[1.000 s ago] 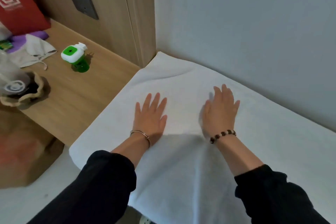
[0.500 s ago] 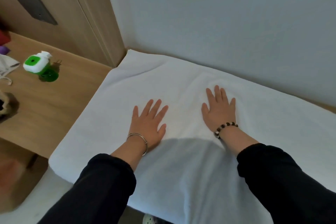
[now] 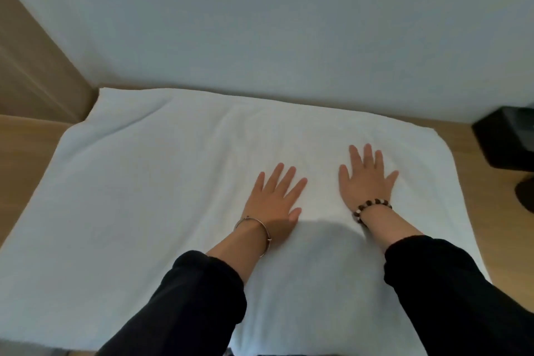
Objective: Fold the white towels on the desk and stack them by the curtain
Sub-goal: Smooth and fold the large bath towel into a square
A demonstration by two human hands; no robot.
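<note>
A white towel lies spread flat across most of the wooden worktop. Its far edge runs just in front of a pale grey backdrop; whether that is a wall or a curtain cannot be told. The towel's far left corner sits beside a wooden panel, and bare wood shows at the left and along the right side. Both hands rest palm down on the towel, right of its middle, with fingers straight and spread and gripping nothing. The left hand lies nearer, its fingers angled toward the far right. The right hand lies a little farther off, just beside it but not touching, its fingers pointing to the far side. A thin silver bangle circles the left wrist and a bracelet of dark and pale beads circles the right. A black sleeve covers each forearm, the left sleeve and the right sleeve, both pushed back from the wrists. A soft shadow falls on the cloth between the forearms. The towel's surface shows faint wrinkles toward its far edge. At the far right a dark object stands on the wood, apart from the towel and too blurred to identify.
</note>
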